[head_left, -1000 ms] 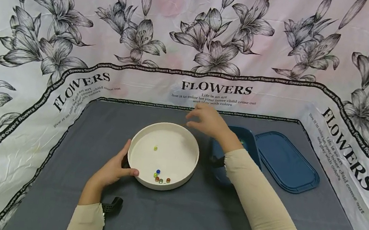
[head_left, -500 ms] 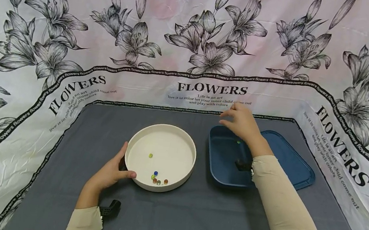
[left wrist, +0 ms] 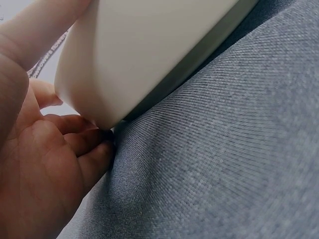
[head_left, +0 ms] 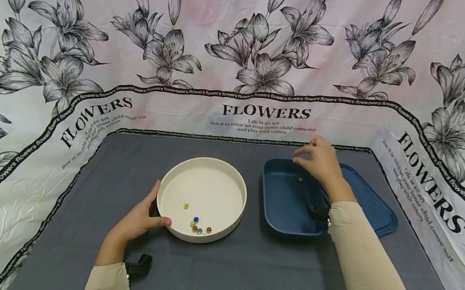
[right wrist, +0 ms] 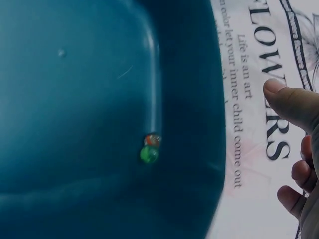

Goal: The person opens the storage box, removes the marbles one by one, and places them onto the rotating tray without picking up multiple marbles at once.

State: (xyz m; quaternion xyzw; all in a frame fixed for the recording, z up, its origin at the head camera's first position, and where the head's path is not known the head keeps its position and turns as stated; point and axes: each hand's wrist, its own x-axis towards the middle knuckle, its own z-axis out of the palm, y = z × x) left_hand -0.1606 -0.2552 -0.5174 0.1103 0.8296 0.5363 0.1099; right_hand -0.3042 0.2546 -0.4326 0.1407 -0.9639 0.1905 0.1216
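Note:
My left hand [head_left: 131, 222] grips the near left side of a round cream tray [head_left: 231, 223], thumb over its rim. In the left wrist view its fingers [left wrist: 87, 149] lie against the tray's lower edge. Several glass marbles lie inside, among them a blue marble [head_left: 196, 219] and a yellow marble [head_left: 186, 206]. Over the far right of a blue rectangular container [head_left: 282, 220] hovers my right hand [head_left: 323, 162], thumb and fingers apart, holding nothing. A green marble [right wrist: 148, 155] and an orange-and-clear marble [right wrist: 152, 140] lie together on the container's floor by one wall.
A blue lid [head_left: 372, 207] lies flat to the right of the container, partly behind the right arm. Grey cloth [head_left: 205, 283] covers the table, bordered at the back by white flower-printed fabric [head_left: 167, 107].
My right hand has moved right, from beside the tray's far edge to over the blue container. The lone yellow marble has rolled nearer the tray's front. The left hand keeps its grip.

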